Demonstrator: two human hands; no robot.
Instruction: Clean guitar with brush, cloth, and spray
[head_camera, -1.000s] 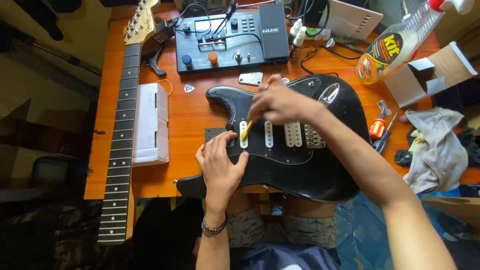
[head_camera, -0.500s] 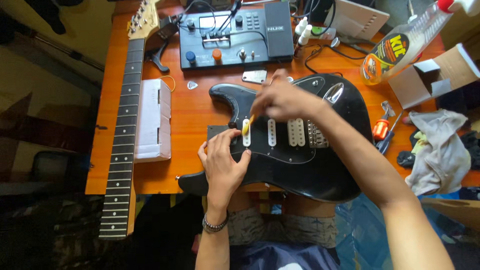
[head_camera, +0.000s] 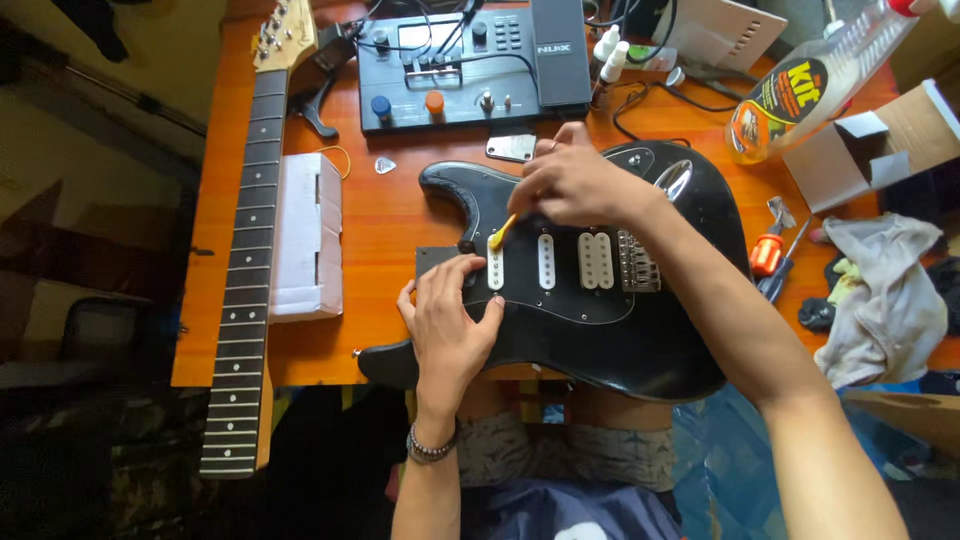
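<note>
A black electric guitar body without its neck lies across the orange table's front edge. My left hand presses flat on the body's lower left, fingers spread beside the white neck pickup. My right hand hovers over the upper body and pinches a small yellow tool, its tip touching the top of that pickup. Two more white pickups sit to the right, then the metal bridge.
A detached guitar neck lies along the table's left edge beside a white box. A dark effects pedal unit sits at the back. A clear plastic bottle, open cardboard box, orange screwdriver and grey cloth are at right.
Both hands stay in nearly the same place on the guitar; the yellow tool keeps touching the neck pickup. The view has shifted slightly.
</note>
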